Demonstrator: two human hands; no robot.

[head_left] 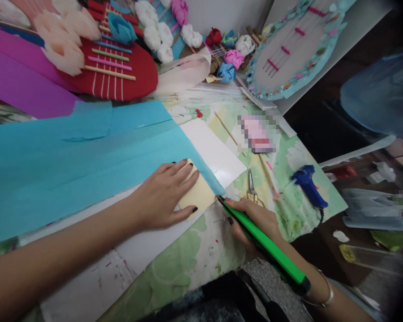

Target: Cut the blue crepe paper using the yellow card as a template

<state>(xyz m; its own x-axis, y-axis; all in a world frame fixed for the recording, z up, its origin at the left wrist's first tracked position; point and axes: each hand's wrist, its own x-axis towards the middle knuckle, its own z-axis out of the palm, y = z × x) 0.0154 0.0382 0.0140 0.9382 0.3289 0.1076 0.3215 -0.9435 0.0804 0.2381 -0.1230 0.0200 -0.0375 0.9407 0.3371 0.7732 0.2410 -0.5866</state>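
Observation:
My left hand (169, 190) lies flat, fingers spread, on a pale yellow card (198, 197). The card rests over the edge of a large sheet of blue crepe paper (70, 161). My right hand (255, 221) is closed around a long green-and-black tool (265, 243) whose kind I cannot make out for sure. Its narrow dark tip touches or nearly touches the card's right corner, at the end of the blue strip. White paper (218, 154) shows beneath the blue sheet.
Small scissors (251, 185), a blue glue gun (309, 185), a thin stick (228, 129) and a blurred pink object (257, 133) lie on the green patterned tabletop (174, 264). Behind stand a red stringed craft piece (121, 71), several paper flowers and a blue-rimmed oval (295, 49).

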